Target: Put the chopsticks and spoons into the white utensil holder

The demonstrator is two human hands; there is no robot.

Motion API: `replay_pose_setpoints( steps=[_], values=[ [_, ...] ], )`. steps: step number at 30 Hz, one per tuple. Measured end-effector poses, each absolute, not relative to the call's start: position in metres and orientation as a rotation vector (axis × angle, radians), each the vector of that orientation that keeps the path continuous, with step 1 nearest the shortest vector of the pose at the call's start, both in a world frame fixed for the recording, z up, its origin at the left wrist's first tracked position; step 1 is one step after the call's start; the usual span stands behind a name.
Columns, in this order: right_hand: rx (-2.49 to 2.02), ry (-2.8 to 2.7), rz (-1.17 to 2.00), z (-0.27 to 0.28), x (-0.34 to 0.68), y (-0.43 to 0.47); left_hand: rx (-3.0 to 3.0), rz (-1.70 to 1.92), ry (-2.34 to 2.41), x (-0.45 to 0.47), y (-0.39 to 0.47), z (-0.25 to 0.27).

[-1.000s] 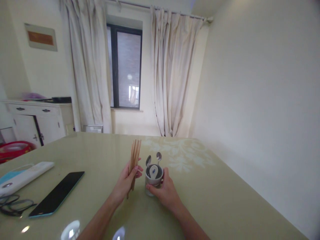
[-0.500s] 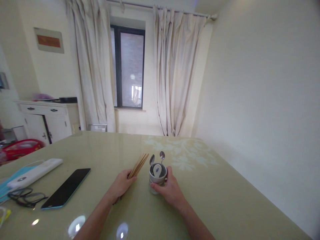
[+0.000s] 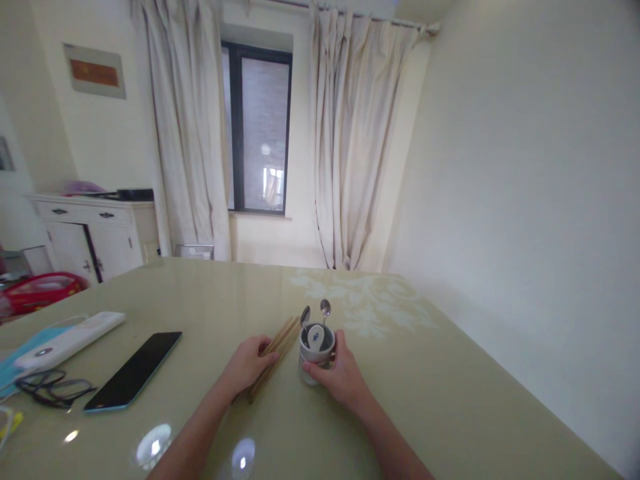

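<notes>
My left hand is closed around a bundle of wooden chopsticks, which lies low over the table, slanting away to the right. Just right of the bundle stands a grey cup, upright on the table. Fingers and thumb of my right hand wrap round its right side and front. Out of the cup rise two metal spoons, one on the left and one farther back. A white ceramic spoon with a blue mark leans at the front of its mouth.
On the left of the glossy table lie a black phone, folded glasses, a white power strip and a blue item beneath it. A wall borders the table's right side.
The chopsticks in my left hand have dropped flatter toward the table and spread a little, their far ends now closer to the cup. My right hand keeps its grip on the cup.
</notes>
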State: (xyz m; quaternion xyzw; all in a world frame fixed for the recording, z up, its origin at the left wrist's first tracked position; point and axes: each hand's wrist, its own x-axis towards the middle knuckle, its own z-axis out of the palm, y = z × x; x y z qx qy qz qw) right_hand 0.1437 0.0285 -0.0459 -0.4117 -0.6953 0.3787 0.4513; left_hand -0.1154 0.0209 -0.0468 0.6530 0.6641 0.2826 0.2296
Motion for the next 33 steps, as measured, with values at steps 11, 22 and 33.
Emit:
replay_pose_setpoints(
  steps=[11, 22, 33],
  values=[
    [-1.008, -1.722, 0.967, -0.043, 0.146, 0.026, 1.877, 0.818, 1.96, -0.112, 0.024, -0.054],
    [-1.006, -1.727, 0.969, -0.039, 0.148, 0.026, 2.2, 0.655, 1.714, -0.089, 0.008, -0.048],
    [-1.086, -1.645, 0.771, -0.047, 0.158, 0.037, 2.085, 0.367, 1.545, -0.123, -0.01, -0.036]
  ],
)
